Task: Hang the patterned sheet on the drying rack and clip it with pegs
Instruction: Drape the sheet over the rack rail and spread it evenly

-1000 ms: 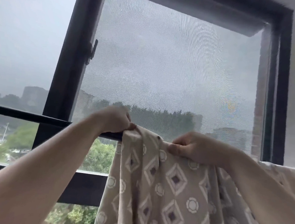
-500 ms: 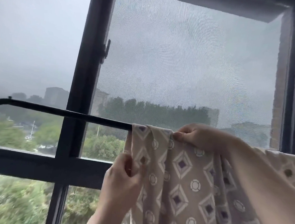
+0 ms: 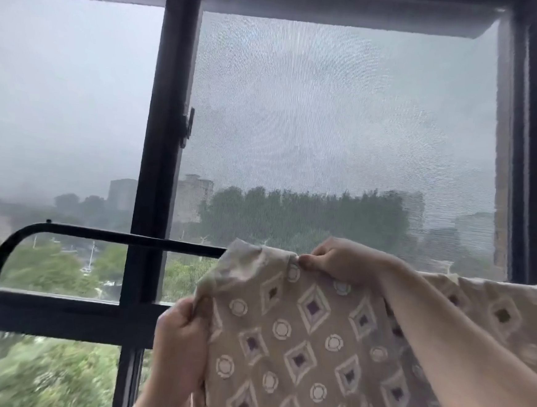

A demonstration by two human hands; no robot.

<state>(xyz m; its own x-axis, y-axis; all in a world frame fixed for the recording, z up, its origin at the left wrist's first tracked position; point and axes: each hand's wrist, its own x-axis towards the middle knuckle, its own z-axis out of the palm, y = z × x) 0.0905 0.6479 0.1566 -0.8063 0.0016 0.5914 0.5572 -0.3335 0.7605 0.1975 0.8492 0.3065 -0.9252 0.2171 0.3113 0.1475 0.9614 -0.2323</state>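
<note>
A: Done so far?
B: Draped only. Pinching patterned sheet (image 3: 298, 334) w/ right grip (image 3: 343, 260) atop rack rail (image 3: 113, 235); clutching its side edge w/ left grip (image 3: 183, 331), below-left.
A: Left?
B: Spreading, then pegs, none visible.

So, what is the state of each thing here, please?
Beige diamond-patterned cloth sheet: draped over the bar, hanging down.
Black metal rack bar: left part bare, right part under the sheet.
Left grip: pinches the sheet's side edge.
Right grip: pinches the sheet's top fold.
Grey mesh window screen: covers the right pane.
</note>
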